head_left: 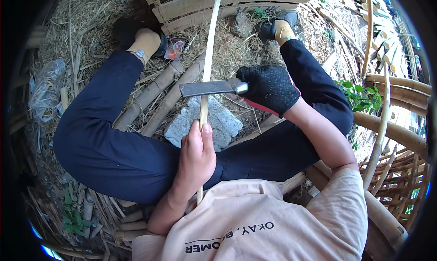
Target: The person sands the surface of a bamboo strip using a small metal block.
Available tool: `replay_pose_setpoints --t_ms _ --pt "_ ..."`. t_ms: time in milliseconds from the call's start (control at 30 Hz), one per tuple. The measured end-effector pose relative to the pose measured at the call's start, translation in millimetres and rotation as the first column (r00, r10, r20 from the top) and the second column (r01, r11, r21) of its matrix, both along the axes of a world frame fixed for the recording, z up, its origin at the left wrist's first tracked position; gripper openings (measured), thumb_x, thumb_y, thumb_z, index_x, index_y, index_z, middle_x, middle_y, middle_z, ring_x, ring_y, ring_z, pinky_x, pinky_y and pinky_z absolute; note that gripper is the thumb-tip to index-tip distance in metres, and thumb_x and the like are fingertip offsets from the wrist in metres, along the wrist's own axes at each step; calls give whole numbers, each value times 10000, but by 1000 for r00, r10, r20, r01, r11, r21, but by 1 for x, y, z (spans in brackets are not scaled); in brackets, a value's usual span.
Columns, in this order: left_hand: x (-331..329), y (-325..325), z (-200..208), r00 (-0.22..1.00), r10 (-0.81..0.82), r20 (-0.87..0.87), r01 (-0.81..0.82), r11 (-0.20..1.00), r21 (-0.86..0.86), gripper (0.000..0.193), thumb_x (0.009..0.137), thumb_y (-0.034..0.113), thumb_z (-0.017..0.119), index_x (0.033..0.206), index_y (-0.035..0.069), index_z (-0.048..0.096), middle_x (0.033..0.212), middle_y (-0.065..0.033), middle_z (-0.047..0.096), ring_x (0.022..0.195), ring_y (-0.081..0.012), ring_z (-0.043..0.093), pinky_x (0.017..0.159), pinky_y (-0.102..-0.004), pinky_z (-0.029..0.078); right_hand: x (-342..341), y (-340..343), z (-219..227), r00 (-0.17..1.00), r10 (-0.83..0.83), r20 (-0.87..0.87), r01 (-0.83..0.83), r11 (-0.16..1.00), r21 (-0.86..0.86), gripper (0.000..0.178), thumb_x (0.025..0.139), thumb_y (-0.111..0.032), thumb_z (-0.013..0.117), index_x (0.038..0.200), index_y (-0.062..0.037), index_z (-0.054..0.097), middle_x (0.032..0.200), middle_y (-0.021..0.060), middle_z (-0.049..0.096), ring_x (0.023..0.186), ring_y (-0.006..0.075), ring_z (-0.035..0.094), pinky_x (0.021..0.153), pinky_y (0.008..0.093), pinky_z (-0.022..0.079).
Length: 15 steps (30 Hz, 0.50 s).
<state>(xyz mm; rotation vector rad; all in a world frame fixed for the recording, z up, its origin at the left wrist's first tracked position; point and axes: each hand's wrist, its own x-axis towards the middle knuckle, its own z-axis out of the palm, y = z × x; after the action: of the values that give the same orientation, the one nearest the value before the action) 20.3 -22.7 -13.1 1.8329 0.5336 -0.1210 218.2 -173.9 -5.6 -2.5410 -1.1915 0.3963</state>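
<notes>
My bare left hand (197, 158) grips a long pale bamboo strip (209, 56) between thumb and fingers. The strip runs from near my shirt up past the top edge of the view. My right hand (268, 89), in a black glove with pink trim, is closed round the handle of a broad-bladed knife (207, 87). The flat grey blade points left and lies across the strip, a little beyond my left fingers. Whether its edge bites into the strip I cannot tell. Beneath them, between my legs, sits a pale grey stone block (223, 120).
Bamboo poles (154, 92) lie on straw-strewn ground between my legs. A slatted wooden crate (236, 2) stands beyond my feet. Thick bamboo poles (396, 133) and a woven bamboo basket (403, 183) are at the right. Clear plastic (48, 88) lies at the left.
</notes>
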Motion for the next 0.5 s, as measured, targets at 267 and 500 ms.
replay_pose_setpoints --t_ms 267,500 --pt "8 -4 18 995 -40 -93 64 960 271 311 1046 182 428 1248 -41 504 867 -351 625 802 -538 592 726 -597 448 -16 5 0 992 111 -61 -118 986 -116 141 781 -237 674 866 -136 723 712 149 694 696 339 710 629 458 551" --pt "16 -2 33 957 -20 -290 94 965 244 357 1069 233 416 1280 -42 501 972 -330 616 887 -526 549 822 -569 434 -9 10 0 993 113 -20 -115 981 -156 176 783 -217 657 921 -155 747 752 144 714 727 318 726 647 438 561"
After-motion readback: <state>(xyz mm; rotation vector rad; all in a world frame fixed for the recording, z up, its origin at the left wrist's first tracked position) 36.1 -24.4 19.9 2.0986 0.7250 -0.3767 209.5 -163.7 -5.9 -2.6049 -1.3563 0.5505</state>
